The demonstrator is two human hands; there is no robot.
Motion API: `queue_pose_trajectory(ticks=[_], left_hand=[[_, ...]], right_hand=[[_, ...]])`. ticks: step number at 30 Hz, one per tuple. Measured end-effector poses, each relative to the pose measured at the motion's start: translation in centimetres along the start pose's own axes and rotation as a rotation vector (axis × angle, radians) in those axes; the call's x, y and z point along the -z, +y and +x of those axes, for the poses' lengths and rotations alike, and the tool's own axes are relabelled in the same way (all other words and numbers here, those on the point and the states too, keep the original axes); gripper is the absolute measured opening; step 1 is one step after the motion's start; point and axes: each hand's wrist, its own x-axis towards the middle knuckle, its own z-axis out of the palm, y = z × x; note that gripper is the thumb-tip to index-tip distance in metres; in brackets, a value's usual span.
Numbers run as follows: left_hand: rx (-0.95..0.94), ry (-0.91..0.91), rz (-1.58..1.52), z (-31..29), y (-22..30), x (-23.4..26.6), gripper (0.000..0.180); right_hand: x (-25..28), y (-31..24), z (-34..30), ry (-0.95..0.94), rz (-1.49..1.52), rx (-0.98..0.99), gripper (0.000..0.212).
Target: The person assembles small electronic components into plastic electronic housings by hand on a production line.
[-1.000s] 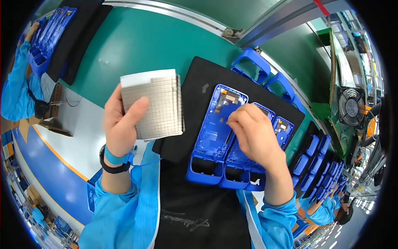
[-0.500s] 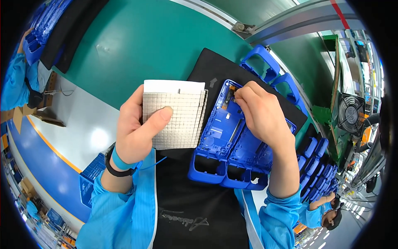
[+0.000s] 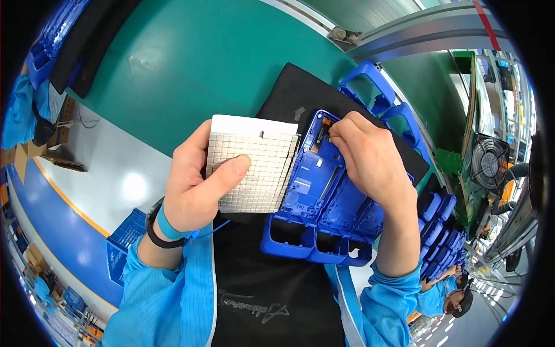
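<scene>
My left hand [image 3: 193,188] grips a stack of sheets [image 3: 263,170] cut into small silver-grey squares on a white backing, thumb pressed on top. A dark gap shows near the top row of squares. Beside it, blue plastic housings [image 3: 309,185] lie side by side, with their inner sides up and open frames at their near ends. My right hand [image 3: 373,159] is over the far end of the left housing, thumb and fingers pinched together next to a brown and black strip [image 3: 322,136]. Whatever is between those fingertips is hidden.
The housings rest on a black mat [image 3: 289,87] on a green tabletop [image 3: 191,63]. More blue frames [image 3: 370,84] stand beyond. At right are stacked blue parts [image 3: 436,231] and a fan [image 3: 488,159]. A blue crate [image 3: 124,237] is at left. Other people work at both sides.
My left hand and the sheet stack have shifted slightly right and nearer, now overlapping the housing's left edge. My right hand stays pinched at nearly the same spot.
</scene>
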Motion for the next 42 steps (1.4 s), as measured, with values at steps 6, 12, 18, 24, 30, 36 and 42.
queue_pose_trajectory(ticks=[6, 12, 18, 24, 30, 36, 42], left_hand=[[0.007, -0.024, 0.027, 0.0, -0.1, 0.1, 0.035], [0.001, -0.02, 0.021, 0.1, 0.0, -0.1, 0.034], [0.004, -0.016, 0.021, 0.1, 0.1, -0.2, 0.035], [0.017, -0.02, 0.018, 0.1, 0.1, -0.2, 0.036], [0.014, -0.016, 0.051, 0.1, 0.0, -0.1, 0.037], [0.02, -0.017, 0.024, 0.3, 0.0, -0.3, 0.038], [0.018, -0.043, 0.023, 0.4, -0.2, -0.4, 0.037]], right_hand=[[0.1, 0.0, 0.1, -0.011, -0.009, 0.006, 0.005], [0.2, 0.0, 0.3, -0.007, -0.038, 0.016, 0.006], [0.2, 0.2, 0.0, 0.068, -0.017, -0.025, 0.007], [-0.5, 0.7, -0.7, 0.062, -0.038, 0.038, 0.006], [-0.2, 0.7, -1.8, 0.068, 0.058, 0.007, 0.008], [-1.2, 0.9, -3.1, 0.128, 0.012, 0.053, 0.013], [-1.8, 1.2, -3.3, 0.151, -0.012, 0.057, 0.012]])
